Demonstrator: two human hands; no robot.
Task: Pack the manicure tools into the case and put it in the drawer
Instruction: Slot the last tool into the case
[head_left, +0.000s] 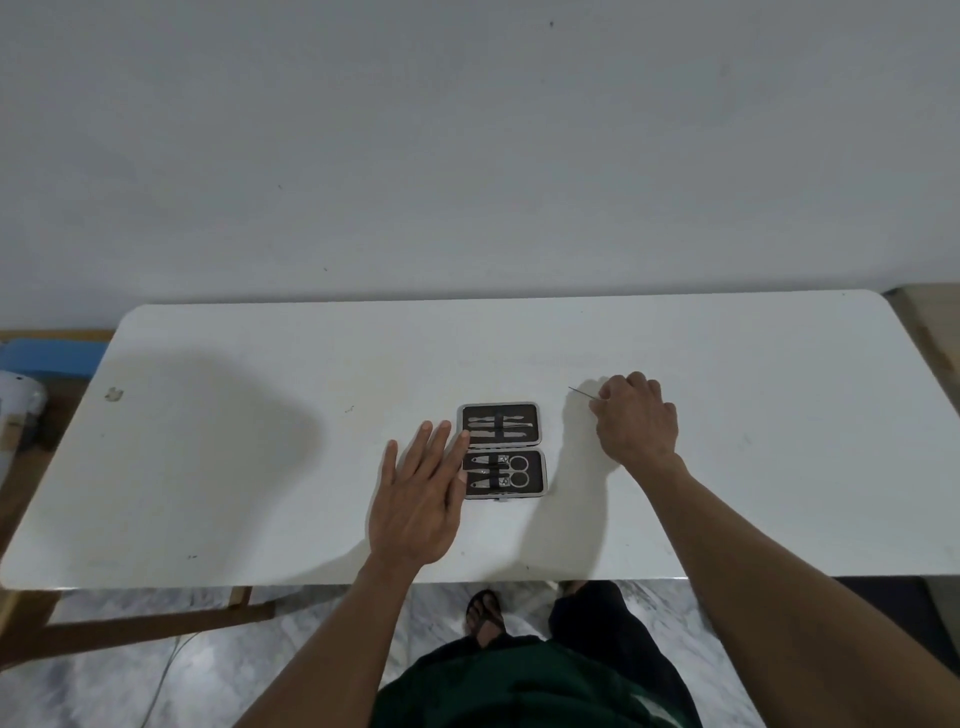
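Observation:
A small manicure case (540, 448) lies open on the white table (260, 467), its two dark halves one behind the other. Several metal tools sit under the straps, with scissors (518, 471) and clippers in the near half. My left hand (421, 493) rests flat with fingers spread, its fingertips touching the case's left edge. My right hand (636, 418) is to the right of the case, fingers closed on a thin metal tool (581, 393) whose tip points up and left just above the tabletop.
The table stands against a plain wall (467, 156). A blue object (52, 358) and a pale object (18, 400) sit off the table's left end. My legs and a sandalled foot (485, 613) show below the near edge on a marble floor.

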